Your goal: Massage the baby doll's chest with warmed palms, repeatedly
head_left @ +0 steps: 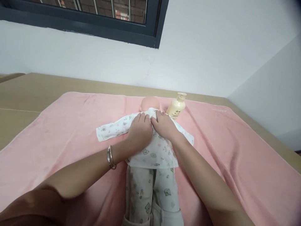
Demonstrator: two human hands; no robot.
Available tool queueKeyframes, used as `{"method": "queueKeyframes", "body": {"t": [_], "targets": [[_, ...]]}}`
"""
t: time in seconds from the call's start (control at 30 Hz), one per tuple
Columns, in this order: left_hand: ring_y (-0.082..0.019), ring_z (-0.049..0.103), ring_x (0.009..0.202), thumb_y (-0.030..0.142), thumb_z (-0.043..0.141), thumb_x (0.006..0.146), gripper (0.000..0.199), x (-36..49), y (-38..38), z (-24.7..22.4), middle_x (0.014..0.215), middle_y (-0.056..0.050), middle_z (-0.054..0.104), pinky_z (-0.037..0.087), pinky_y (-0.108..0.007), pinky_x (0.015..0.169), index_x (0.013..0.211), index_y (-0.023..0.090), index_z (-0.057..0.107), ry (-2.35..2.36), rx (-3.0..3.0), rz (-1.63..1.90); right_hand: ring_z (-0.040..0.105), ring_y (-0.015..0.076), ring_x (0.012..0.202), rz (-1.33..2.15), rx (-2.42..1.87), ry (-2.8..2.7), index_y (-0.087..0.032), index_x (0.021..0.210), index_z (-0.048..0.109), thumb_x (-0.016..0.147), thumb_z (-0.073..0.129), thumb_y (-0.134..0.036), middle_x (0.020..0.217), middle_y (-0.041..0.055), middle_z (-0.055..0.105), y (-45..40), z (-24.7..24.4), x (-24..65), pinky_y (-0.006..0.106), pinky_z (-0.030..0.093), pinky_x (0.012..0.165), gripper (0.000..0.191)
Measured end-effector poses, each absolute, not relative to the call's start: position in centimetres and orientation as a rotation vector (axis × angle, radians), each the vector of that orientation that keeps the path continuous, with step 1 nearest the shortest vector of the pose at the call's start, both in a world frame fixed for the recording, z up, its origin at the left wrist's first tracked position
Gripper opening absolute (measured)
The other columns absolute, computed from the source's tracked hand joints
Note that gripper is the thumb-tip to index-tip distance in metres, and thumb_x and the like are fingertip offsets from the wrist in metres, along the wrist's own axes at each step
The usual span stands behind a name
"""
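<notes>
A baby doll (150, 104) lies on a pink blanket, its bald head pointing away from me. It wears a white patterned shirt (152, 158) with the sleeves spread to both sides, and matching trousers (141, 191). My left hand (140, 131) rests on the upper chest of the shirt, fingers bent and closed on the cloth. Beside it, my right hand (164, 125) has its thumb and fingers closed on the cloth just below the neck. The two thumbs almost meet at the middle. My hands hide the fabric under them.
A cream pump bottle (176, 106) stands on the blanket right of the doll's head. The pink blanket (82, 125) covers most of the wooden table (47, 86). Behind it rises a white wall (199, 47) with a dark-framed window (94, 23).
</notes>
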State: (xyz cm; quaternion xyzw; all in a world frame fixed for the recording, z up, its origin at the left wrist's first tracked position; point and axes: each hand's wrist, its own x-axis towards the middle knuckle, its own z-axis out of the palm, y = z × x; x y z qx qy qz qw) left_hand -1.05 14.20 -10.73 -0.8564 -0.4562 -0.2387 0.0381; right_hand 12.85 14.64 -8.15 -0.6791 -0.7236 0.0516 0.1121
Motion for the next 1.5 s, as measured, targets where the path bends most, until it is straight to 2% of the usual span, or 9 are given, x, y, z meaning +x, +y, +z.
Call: {"method": "queueKeyframes", "body": {"t": [0.13,0.23,0.33,0.5,0.67,1.23,1.5], "targets": [[-0.029,0.06,0.102,0.019,0.034,0.094,0.025,-1.6,15.8,-10.2,0.103,-0.015,0.065,0.049,-0.044,0.093,0.095,0.015,0.06,-1.488,-2.781,-0.747,0.055,0.0321,0.121,0.102,-2.011,-2.173,-0.008,0.127,0.054,0.1,0.027,-0.027,0.13,0.0206,0.061,13.7,-7.7,12.1,0.043,0.041,0.1,0.042],[-0.027,0.061,0.098,0.027,0.039,0.094,0.02,-1.9,17.3,-9.8,0.1,-0.013,0.066,0.05,-0.042,0.088,0.09,0.018,0.057,-1.721,-2.842,-0.781,0.058,0.0312,0.116,0.098,-1.998,-2.241,-0.011,0.126,0.055,0.098,0.029,-0.022,0.124,0.0184,0.064,12.4,-7.0,11.2,0.039,0.044,0.092,0.04],[-0.027,0.061,0.093,0.028,0.04,0.093,0.019,-1.8,17.7,-9.7,0.096,-0.012,0.066,0.05,-0.041,0.083,0.086,0.019,0.055,-1.831,-2.798,-0.783,0.058,0.0305,0.116,0.074,-2.0,-2.241,-0.013,0.123,0.057,0.097,0.031,-0.021,0.123,0.0168,0.065,11.7,-6.6,10.8,0.037,0.044,0.09,0.037],[-0.029,0.061,0.102,0.031,0.039,0.095,0.028,-1.5,17.2,-10.4,0.105,-0.016,0.067,0.048,-0.044,0.093,0.102,0.013,0.06,-1.763,-2.736,-0.805,0.062,0.0269,0.103,0.195,-1.942,-2.168,-0.016,0.108,0.062,0.098,0.028,-0.023,0.111,0.0137,0.069,12.6,-6.7,11.7,0.035,0.044,0.085,0.036],[-0.03,0.06,0.106,0.031,0.036,0.096,0.037,-1.5,17.3,-10.8,0.11,-0.017,0.067,0.047,-0.045,0.097,0.113,0.009,0.061,-1.748,-2.738,-0.822,0.062,0.0284,0.1,0.211,-1.927,-2.035,-0.017,0.119,0.059,0.097,0.035,-0.032,0.108,0.0118,0.07,13.9,-7.3,12.8,0.036,0.044,0.083,0.036],[-0.028,0.061,0.103,0.03,0.039,0.095,0.032,-1.4,17.3,-10.9,0.106,-0.015,0.068,0.047,-0.044,0.095,0.108,0.013,0.063,-1.735,-2.73,-0.903,0.058,0.0299,0.112,0.147,-1.926,-2.072,-0.014,0.128,0.056,0.099,0.029,-0.033,0.12,0.0154,0.067,13.8,-8.0,12.7,0.038,0.042,0.09,0.044],[-0.031,0.06,0.11,0.029,0.039,0.095,0.034,-1.4,17.3,-11.0,0.114,-0.017,0.068,0.046,-0.046,0.099,0.113,0.011,0.062,-1.744,-2.726,-0.887,0.056,0.0304,0.12,0.147,-1.925,-2.084,-0.014,0.134,0.054,0.099,0.027,-0.034,0.129,0.0166,0.064,14.1,-8.3,12.8,0.041,0.041,0.098,0.047]]}}
